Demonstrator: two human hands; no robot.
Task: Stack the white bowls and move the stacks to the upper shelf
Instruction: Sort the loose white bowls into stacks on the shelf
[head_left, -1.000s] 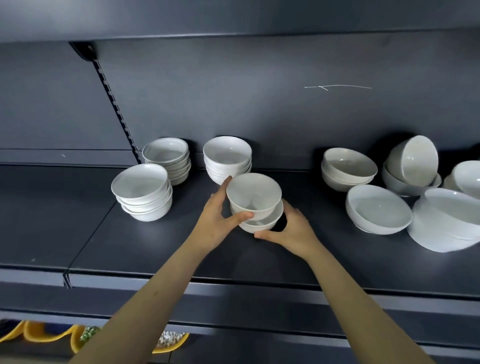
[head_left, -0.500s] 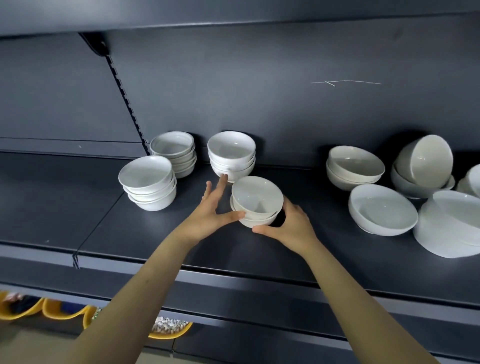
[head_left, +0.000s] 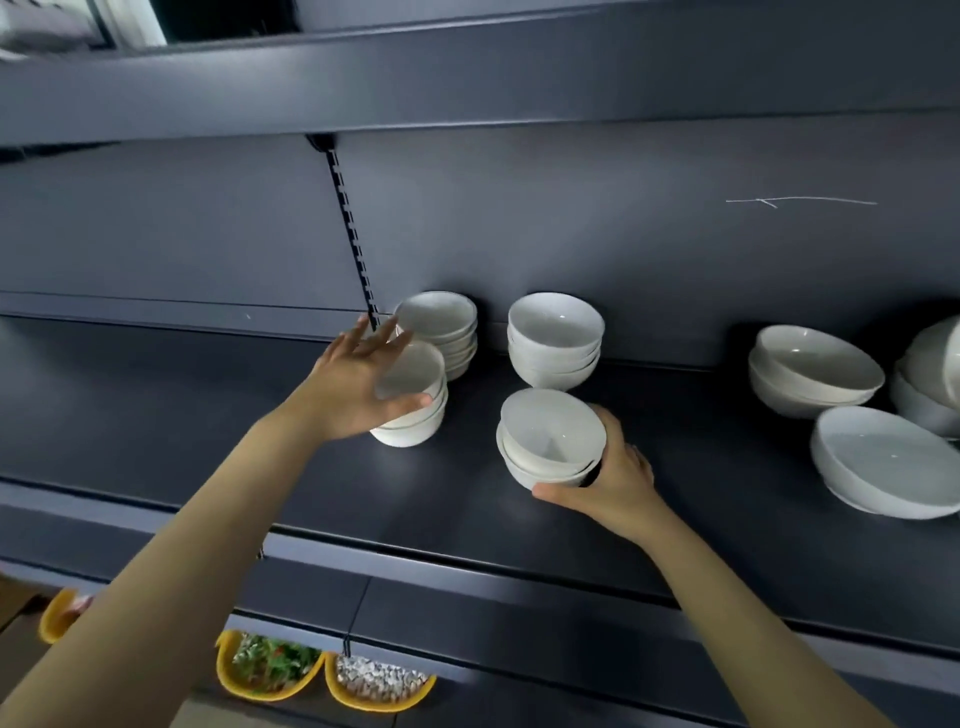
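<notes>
Entry: two hands and two forearms are being recorded. The left hand (head_left: 356, 387) is being shown bare. The left forearm (head_left: 197, 530), running back from that hand, is being seen unclothed as far as the frame edge. The right hand (head_left: 615, 480) and the right forearm (head_left: 737, 597) behind it are being shown likewise bare. Slender, smooth outlines are being noted. Finer detail is being lost to blur.

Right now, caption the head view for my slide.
On the dark shelf, right hand grips the front bowl stack; left hand spreads over the left stack.

Head-worn view, close, angled down at shelf (head_left: 727, 499)
</notes>
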